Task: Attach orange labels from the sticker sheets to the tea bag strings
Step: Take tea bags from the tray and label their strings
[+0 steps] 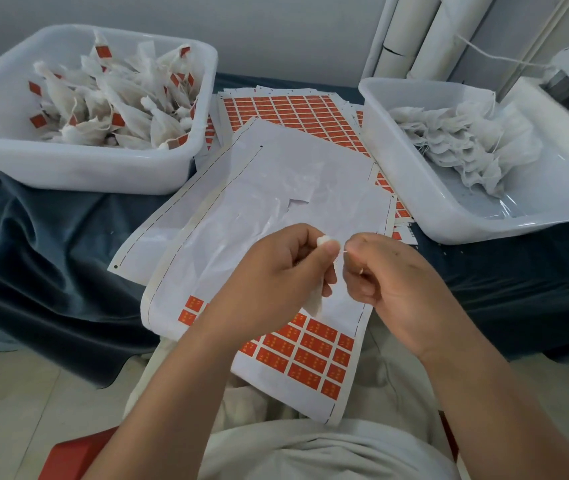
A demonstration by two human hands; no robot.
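My left hand (286, 271) grips a white tea bag (316, 299) by its gathered top, and the bag hangs below my fingers. Close beside it, my right hand (390, 275) pinches the bag's thin string (344, 251) between thumb and forefinger. Under both hands lies a sticker sheet (311, 351) with orange labels left only on its lower rows. A full sheet of orange labels (297, 116) lies further back on the table.
A white tub (78, 168) at the back left holds several tea bags with orange labels. Another white tub (449, 220) at the right holds unlabeled tea bags. Peeled backing sheets (207, 202) cover the dark cloth. White tubes (414, 32) lean on the wall.
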